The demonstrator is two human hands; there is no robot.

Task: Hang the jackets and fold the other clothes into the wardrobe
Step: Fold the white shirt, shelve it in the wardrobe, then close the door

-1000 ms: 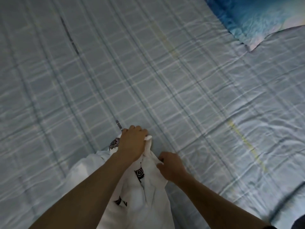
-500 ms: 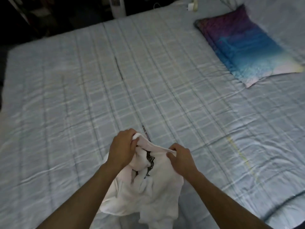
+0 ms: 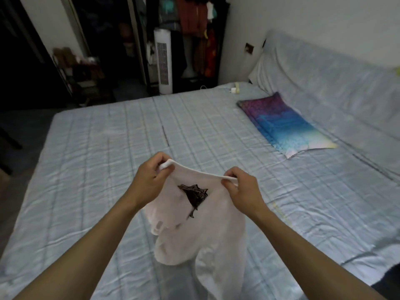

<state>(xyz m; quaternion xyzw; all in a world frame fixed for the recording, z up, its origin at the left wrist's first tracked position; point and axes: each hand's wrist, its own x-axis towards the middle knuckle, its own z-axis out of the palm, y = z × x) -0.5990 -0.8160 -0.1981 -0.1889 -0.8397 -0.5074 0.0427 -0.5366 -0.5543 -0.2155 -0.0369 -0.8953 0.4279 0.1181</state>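
White garment [image 3: 201, 230] of soft, thin knit hangs in the air above the near part of the bed [image 3: 97, 159], stretched by its rolled top edge between both hands, with its lower folds drooping limp and crumpled toward the sheet; whether they touch it cannot be told. A dark, jagged print [image 3: 193, 194] shows on the cloth just under the taut edge. The left hand [image 3: 149, 182] pinches one end of that edge between thumb and curled fingers, and the right hand [image 3: 242, 191] pinches the other end the same way, knuckles up, both forearms bare. The bed is covered with a pale blue checked sheet, quilted and lightly wrinkled. On its far right lies a flat rectangular pillow [image 3: 285, 124], its cover shading from purple through blue to white, in front of a padded headboard [image 3: 324, 68] draped in the same pale fabric. Beyond the foot of the bed stands an open dark-framed wardrobe [image 3: 222, 50] holding hung clothes [image 3: 190, 20] in red, orange and dark tones. A tall white tower fan [image 3: 163, 61] with a slotted grille stands in front of it. To the left, a low rack [image 3: 82, 68] carries dim things too blurred to make out
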